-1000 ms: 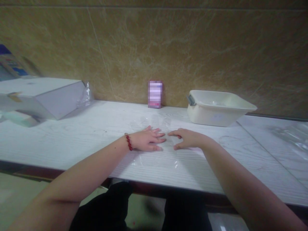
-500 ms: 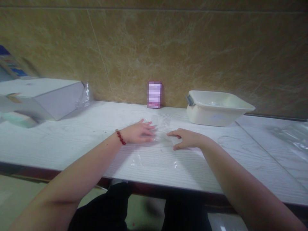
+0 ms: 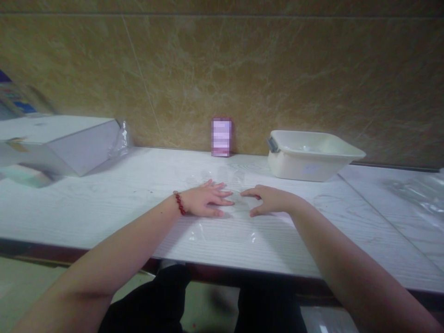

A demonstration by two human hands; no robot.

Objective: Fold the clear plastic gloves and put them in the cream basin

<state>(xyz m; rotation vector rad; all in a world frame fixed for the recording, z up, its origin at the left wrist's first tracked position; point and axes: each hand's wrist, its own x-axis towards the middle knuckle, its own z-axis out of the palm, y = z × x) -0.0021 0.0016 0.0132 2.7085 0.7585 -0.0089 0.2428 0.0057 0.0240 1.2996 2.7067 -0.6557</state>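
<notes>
Hands rest side by side on a clear plastic film point(image 3: 222, 230) that lies flat on the white table point(image 3: 104, 203), near its front edge. The left hand point(image 3: 207, 200) is open, palm down, fingers spread and pointing right; a red bead bracelet point(image 3: 179, 203) circles its wrist. The right hand point(image 3: 269, 200) is also palm down and grips nothing, its fingers slightly curved, its fingertips and thumb pressing on the film. The fingertips of the two hands nearly meet, with a narrow strip of film between them. The film reaches from under both hands towards the person and a little way beyond the fingers; its edges are hard to make out against the table.

Behind the hands, a small pink box point(image 3: 221, 137) stands upright against the tan marble wall point(image 3: 243, 69). To its right sits a cream plastic basin point(image 3: 314, 157), well apart from the right hand. Far left, a white carton point(image 3: 65, 141) lies on the table, with a crumpled clear bag point(image 3: 124, 138) just beside it. More clear plastic point(image 3: 416, 194) lies at the far right. Nothing stands between the hands and the film.
</notes>
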